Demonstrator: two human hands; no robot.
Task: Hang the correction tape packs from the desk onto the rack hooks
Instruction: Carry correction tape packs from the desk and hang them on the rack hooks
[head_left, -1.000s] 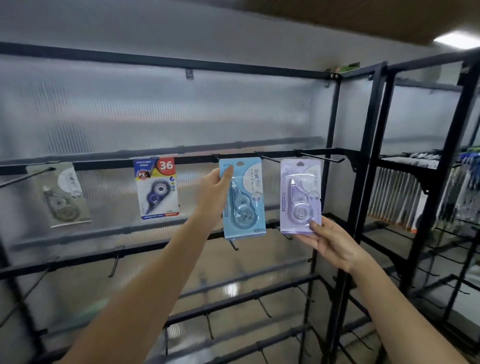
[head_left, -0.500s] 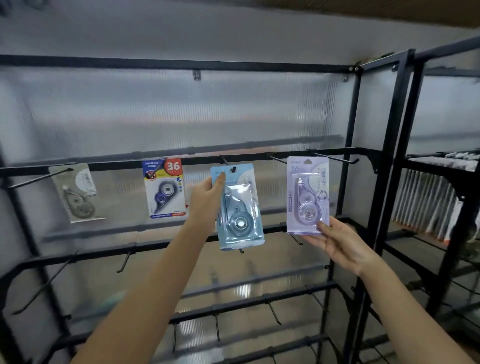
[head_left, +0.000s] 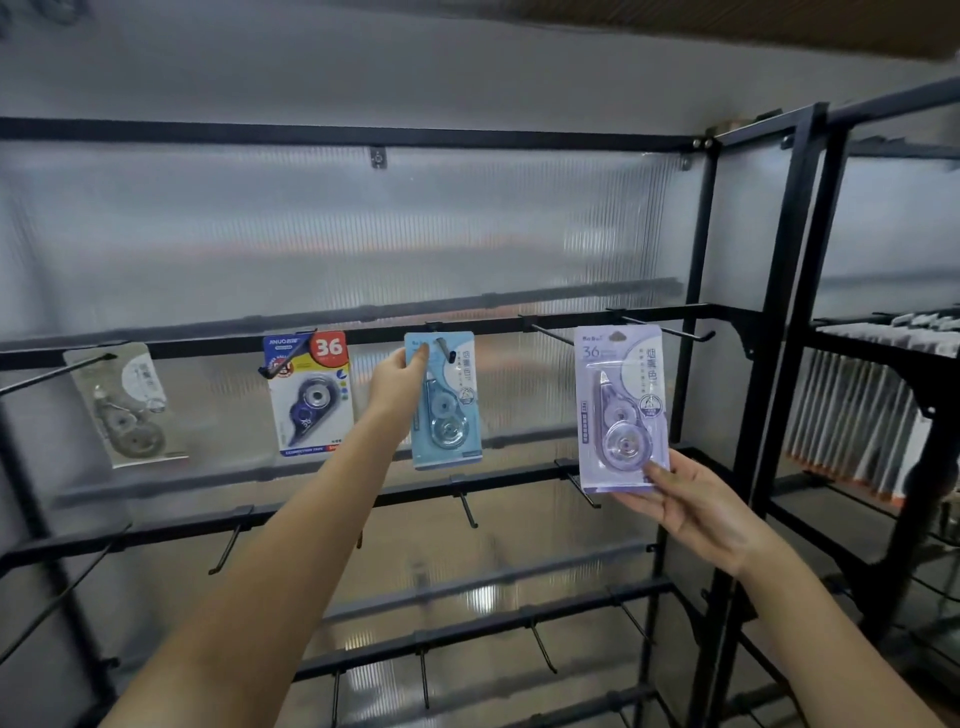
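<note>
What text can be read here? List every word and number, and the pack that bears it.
"36" in a red circle: white and blue pack.
"CORRECTION TAPE": bottom edge of that pack; its brand line is too blurred to read.
"36": top left of the purple pack held by the right hand.
Light blue pack, grey pack: print too blurred to read.

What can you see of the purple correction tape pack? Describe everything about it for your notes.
The purple correction tape pack is a lilac card with a clear blister over a translucent dispenser, marked "36" at top left. It stands upright in front of the rack, not yet on a hook. The right hand holds its bottom edge, thumb on the front.
</note>
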